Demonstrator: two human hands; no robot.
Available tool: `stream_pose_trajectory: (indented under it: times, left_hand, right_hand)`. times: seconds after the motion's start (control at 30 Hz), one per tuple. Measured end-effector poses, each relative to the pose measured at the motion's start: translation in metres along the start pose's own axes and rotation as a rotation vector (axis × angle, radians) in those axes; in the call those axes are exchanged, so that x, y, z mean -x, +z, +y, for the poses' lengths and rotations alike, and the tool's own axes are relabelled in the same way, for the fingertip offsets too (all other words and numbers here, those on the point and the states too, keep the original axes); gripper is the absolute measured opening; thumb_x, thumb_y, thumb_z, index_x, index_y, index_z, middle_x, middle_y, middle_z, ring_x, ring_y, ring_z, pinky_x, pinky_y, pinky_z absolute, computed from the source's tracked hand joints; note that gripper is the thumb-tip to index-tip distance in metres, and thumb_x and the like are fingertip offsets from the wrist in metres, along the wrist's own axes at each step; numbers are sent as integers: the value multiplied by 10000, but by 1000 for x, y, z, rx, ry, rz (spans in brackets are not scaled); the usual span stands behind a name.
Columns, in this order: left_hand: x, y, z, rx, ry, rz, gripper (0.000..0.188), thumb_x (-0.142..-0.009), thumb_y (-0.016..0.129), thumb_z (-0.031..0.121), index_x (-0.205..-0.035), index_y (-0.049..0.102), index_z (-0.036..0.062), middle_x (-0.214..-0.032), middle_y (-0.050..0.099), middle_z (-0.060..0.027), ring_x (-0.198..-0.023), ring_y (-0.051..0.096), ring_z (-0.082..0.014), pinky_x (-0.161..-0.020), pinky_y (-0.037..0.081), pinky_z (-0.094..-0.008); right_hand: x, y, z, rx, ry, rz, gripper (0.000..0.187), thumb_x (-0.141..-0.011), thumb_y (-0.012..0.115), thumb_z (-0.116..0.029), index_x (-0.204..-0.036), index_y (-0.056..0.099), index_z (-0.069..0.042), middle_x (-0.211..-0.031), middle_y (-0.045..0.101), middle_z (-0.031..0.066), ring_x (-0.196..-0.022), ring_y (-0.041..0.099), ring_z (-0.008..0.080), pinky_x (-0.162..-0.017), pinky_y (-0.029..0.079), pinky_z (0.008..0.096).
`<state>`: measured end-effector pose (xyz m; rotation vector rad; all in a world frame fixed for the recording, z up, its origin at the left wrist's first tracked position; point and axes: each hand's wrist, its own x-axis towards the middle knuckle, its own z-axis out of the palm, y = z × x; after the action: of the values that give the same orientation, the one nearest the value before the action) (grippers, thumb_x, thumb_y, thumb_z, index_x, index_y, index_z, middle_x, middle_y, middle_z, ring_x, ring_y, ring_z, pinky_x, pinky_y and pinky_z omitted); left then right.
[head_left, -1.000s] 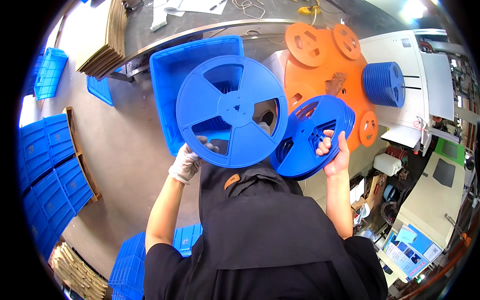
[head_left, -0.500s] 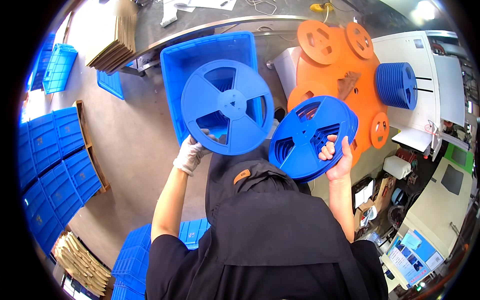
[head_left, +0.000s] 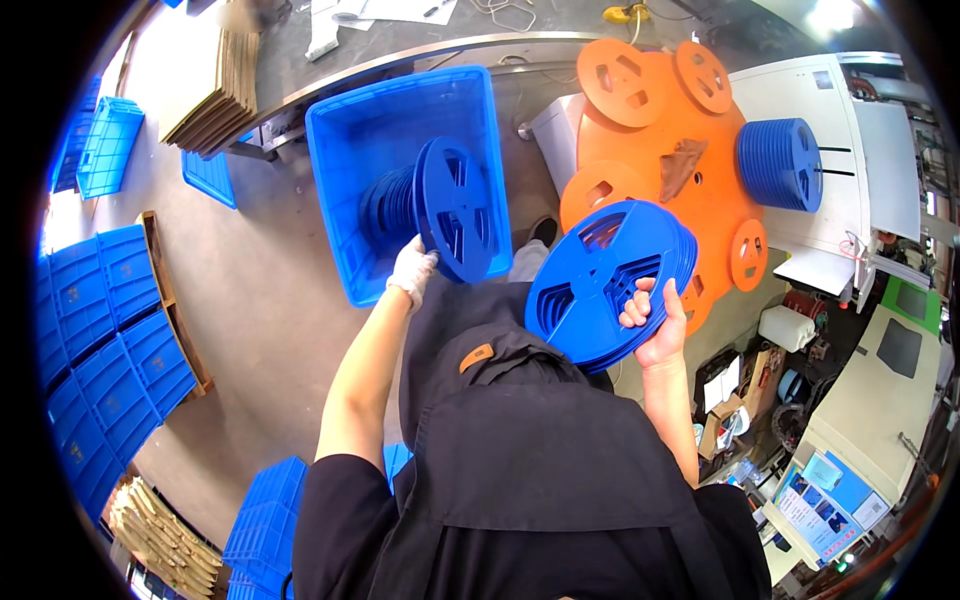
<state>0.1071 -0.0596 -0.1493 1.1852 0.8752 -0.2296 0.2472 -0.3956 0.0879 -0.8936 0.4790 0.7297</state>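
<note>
The gloved fingers of the left hand pinch the near rim of a blue reel, which stands on edge inside the blue crate, touching the end of a row of like reels stacked on edge to its left. On the right, the bare right hand has its fingers curled tight through a spoke opening of a small stack of blue reels, held tilted in front of the body, well apart from the crate. To seat the reel well, I judge that it should be kept upright and square to the row, pressed flush against its neighbour, and let go only once its lower rim rests on the crate floor; the pinch is narrow, so a twist could tip it. The stack in the right hand looks heavy for one grip and is best kept close to the body. Farther right stand large orange reels and a batch of blue reels on a white bench, close enough for the tilted stack to knock them. Far left lie flat cardboard sheets and more blue crates on the floor, out of the way.
</note>
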Motion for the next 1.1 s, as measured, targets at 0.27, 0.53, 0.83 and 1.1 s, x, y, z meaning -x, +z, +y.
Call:
stream_pose_trajectory:
  times: [0.27,0.53,0.83,1.1]
  left_hand:
    - [13,35,33,-590,1,156,855,-880,626,370,-1521,123,109,-1455,377,-238,-1337,391,-361,-1078,332,-358]
    - [92,53,116,-1218,1163,-75,600,-726,629,33,-1309,508,103,-1347,481,-184,-1301,395,-398,-1091,333,-497]
    - [143,153,184,-955,1169,-192,698,-811,616,345,-1375,411,-12,-1425,400,-232,-1366,312,-406,-1152,187,-506]
    - [84,101,136,-1110,1007,94,553,-844,575,211,-1334,453,-12,-1379,446,-235,-1317,378,-399,-1125,260,-460]
  right_hand:
    - [10,3,0,-81,-50,-209,478,-942,499,-511,-1016,580,-45,-586,410,-16,-505,394,98,-521,352,261]
    - [22,-1,-23,-143,-158,-547,487,-893,558,-563,-908,475,-84,-481,376,-59,-386,370,56,-425,313,223]
    - [22,19,-9,-325,-81,-767,467,-905,564,-538,-842,471,-84,-473,415,-54,-366,403,41,-391,300,209]
    - [23,26,-4,-281,-36,-704,482,-896,552,-564,-861,460,-92,-494,416,-63,-394,405,49,-426,333,214]
